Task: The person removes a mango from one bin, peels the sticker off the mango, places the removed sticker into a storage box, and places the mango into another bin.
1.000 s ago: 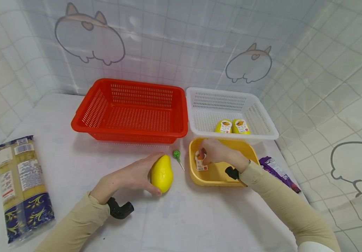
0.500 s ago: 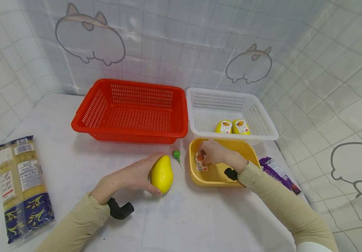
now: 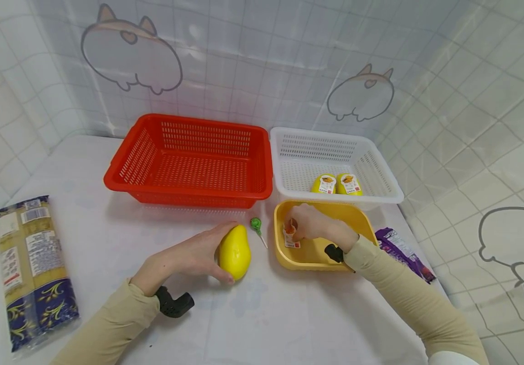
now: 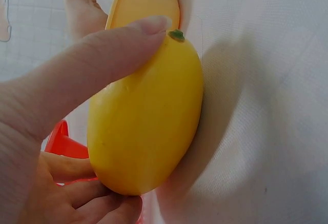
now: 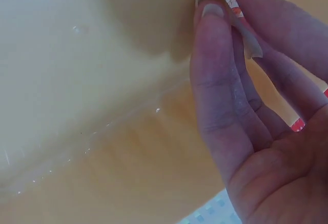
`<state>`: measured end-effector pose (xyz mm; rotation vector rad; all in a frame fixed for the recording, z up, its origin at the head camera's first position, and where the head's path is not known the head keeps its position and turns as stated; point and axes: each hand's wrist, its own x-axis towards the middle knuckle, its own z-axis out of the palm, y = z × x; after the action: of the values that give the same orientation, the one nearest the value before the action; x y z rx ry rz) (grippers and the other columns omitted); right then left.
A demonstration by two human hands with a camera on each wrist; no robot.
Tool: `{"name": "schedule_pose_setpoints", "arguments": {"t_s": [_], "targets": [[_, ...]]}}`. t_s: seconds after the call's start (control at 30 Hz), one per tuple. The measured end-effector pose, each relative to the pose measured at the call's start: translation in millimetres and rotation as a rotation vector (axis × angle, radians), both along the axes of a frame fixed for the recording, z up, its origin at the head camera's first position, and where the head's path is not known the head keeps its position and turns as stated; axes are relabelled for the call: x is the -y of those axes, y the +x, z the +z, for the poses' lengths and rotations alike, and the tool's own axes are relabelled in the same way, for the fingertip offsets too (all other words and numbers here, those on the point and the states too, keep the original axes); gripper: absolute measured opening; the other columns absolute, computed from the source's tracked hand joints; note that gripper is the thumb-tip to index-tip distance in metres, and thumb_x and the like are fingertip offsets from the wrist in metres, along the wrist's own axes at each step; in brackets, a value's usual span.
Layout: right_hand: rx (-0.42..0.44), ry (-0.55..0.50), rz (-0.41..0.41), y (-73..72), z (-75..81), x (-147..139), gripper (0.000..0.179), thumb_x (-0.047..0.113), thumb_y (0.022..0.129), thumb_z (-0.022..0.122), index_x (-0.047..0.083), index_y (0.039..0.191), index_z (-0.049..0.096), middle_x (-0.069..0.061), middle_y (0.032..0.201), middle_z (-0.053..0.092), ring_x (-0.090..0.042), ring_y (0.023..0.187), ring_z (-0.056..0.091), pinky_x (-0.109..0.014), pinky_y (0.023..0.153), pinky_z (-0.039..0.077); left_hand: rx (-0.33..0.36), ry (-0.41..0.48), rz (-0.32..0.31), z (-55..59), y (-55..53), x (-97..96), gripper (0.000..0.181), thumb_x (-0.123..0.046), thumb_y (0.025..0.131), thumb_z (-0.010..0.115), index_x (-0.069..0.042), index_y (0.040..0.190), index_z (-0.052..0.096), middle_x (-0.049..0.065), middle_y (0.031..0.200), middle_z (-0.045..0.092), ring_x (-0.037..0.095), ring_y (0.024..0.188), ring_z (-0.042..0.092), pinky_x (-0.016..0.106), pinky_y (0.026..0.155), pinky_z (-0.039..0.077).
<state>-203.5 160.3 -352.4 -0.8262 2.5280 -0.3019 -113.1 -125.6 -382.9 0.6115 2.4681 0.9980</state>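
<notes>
In the head view a yellow mango (image 3: 235,252) sits on the white cloth, and my left hand (image 3: 189,256) grips it from the left. The left wrist view shows the thumb lying along the mango (image 4: 148,116) near its green stem end, with fingers curled under the other end. My right hand (image 3: 314,223) reaches into a yellow-orange tub (image 3: 316,266). It pinches a small white paper label (image 3: 292,243) with an orange picture. In the right wrist view the label (image 5: 249,44) is bent between thumb and fingertips; part of it is hidden.
A red basket (image 3: 202,196) stands behind the left hand. Beside it, a white basket (image 3: 285,192) contains two labelled yellow mangoes (image 3: 336,184). A green lollipop (image 3: 256,225) lies between mango and tub. A purple packet (image 3: 403,253) lies right, a pasta-like pack (image 3: 36,268) left.
My right hand has shifted slightly at the label inside the tub. The left hand and its mango have stayed in place.
</notes>
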Motion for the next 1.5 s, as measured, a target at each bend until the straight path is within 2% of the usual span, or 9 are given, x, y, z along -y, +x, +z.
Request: {"name": "schedule_pose_setpoints", "arguments": {"t_s": [0.27,0.53,0.93,1.5], "targets": [[-0.018,0.026,0.016,-0.7,0.5,-4,0.015,0.01,0.082,0.079,0.008,0.095,0.072,-0.001,0.08,0.061,-0.016,0.075,0.052,-0.024,0.067,0.044,0.005,-0.006,0.007,0.5,0.1,-0.4,0.115,-0.037,0.065,0.094,-0.015,0.155,0.027,0.0,0.153,0.04,0.022,0.135,0.043,0.051,0.117,0.036],[0.045,0.021,-0.019,-0.9,1.5,-10,0.014,0.016,0.085,0.078,0.009,0.095,0.072,0.0,0.079,0.06,-0.015,0.075,0.052,-0.024,0.067,0.042,0.004,0.006,0.002,0.7,0.1,0.0,0.114,-0.036,0.065,0.094,-0.014,0.155,0.028,0.0,0.152,0.04,0.022,0.134,0.043,0.051,0.116,0.036],[0.048,0.038,-0.006,-1.7,4.3,-19,0.011,0.012,0.086,0.076,0.009,0.096,0.073,0.002,0.08,0.062,-0.015,0.077,0.053,-0.025,0.069,0.045,-0.008,0.003,-0.001,0.1,0.1,0.2,0.113,-0.036,0.064,0.094,-0.014,0.154,0.029,0.001,0.152,0.04,0.022,0.134,0.043,0.05,0.117,0.035],[0.062,0.043,-0.006,-0.5,7.1,-27,0.019,0.015,0.087,0.074,0.01,0.106,0.074,0.001,0.095,0.068,-0.018,0.09,0.054,-0.031,0.085,0.049,-0.007,0.013,-0.009,-1.1,-0.8,0.4,0.113,-0.036,0.065,0.093,-0.014,0.155,0.029,0.0,0.151,0.041,0.022,0.133,0.043,0.05,0.116,0.036]]}}
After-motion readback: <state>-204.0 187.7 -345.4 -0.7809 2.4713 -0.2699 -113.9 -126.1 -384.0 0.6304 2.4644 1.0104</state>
